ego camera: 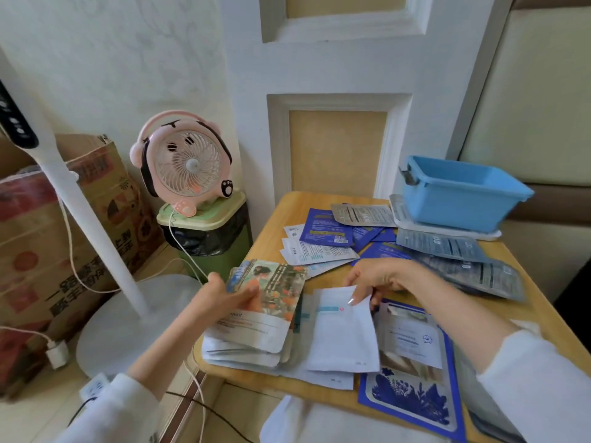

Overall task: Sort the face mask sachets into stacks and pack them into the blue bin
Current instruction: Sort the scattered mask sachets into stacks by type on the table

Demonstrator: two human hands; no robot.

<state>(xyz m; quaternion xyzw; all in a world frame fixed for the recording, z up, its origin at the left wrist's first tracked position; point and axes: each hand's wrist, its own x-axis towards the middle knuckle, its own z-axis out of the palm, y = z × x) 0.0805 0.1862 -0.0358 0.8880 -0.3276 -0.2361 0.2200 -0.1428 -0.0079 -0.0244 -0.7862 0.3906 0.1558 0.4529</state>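
My left hand (224,297): grips the illustrated sachet (271,292) — its lettering blurred.
My right hand (380,276): pinches the white sachet (343,334) — print unreadable.

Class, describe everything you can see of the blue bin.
The blue bin is a light blue, plastic-looking rectangular tub with a flared rim and a dark clip at its left end. It stands upright and open at the far right corner of the table, on a flat white tray. The part of the inside that shows holds nothing.
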